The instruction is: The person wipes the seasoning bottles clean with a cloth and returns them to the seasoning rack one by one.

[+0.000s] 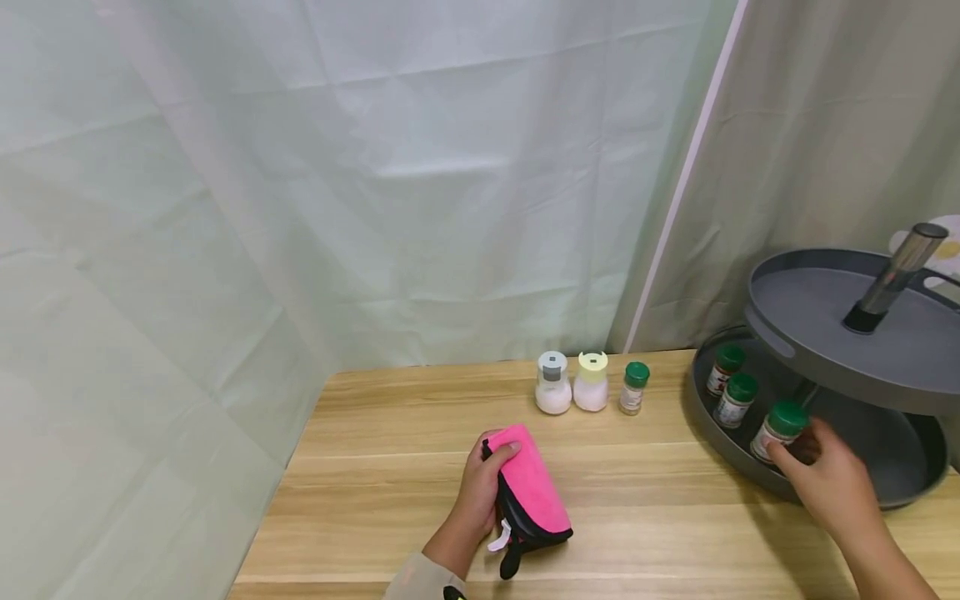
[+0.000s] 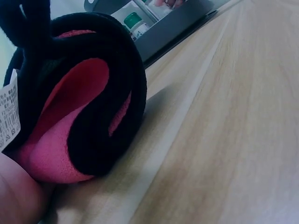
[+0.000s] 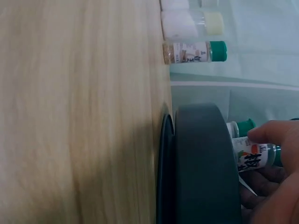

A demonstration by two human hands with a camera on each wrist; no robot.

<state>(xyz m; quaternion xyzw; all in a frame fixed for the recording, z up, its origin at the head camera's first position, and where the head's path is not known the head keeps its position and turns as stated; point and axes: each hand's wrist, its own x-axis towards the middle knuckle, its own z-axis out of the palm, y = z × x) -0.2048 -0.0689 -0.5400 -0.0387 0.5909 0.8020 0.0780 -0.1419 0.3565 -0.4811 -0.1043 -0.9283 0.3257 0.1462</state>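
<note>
My left hand (image 1: 478, 482) grips a rolled pink cloth (image 1: 531, 479) with black edging and a white tag, just above or on the wooden table. The left wrist view shows the cloth's rolled end (image 2: 60, 154) close up. At the right, my right hand (image 1: 832, 475) holds a green-capped spice jar (image 1: 780, 429) between thumb and fingers, at the near rim of the lower tray. In the right wrist view the jar's printed label (image 3: 250, 156) faces the camera. Two more green-capped jars, a nearer one (image 1: 735, 402) and a farther one (image 1: 724, 371), stand beside it in the tray.
A grey two-tier round rack has its upper tray (image 1: 817, 292) overhanging the lower tray (image 1: 705, 417), with a metal post (image 1: 900, 271). By the curtain stand a grey-topped bottle (image 1: 553, 385), a yellow-topped bottle (image 1: 591, 383) and another green-capped jar (image 1: 633, 388) on the table (image 1: 375, 467).
</note>
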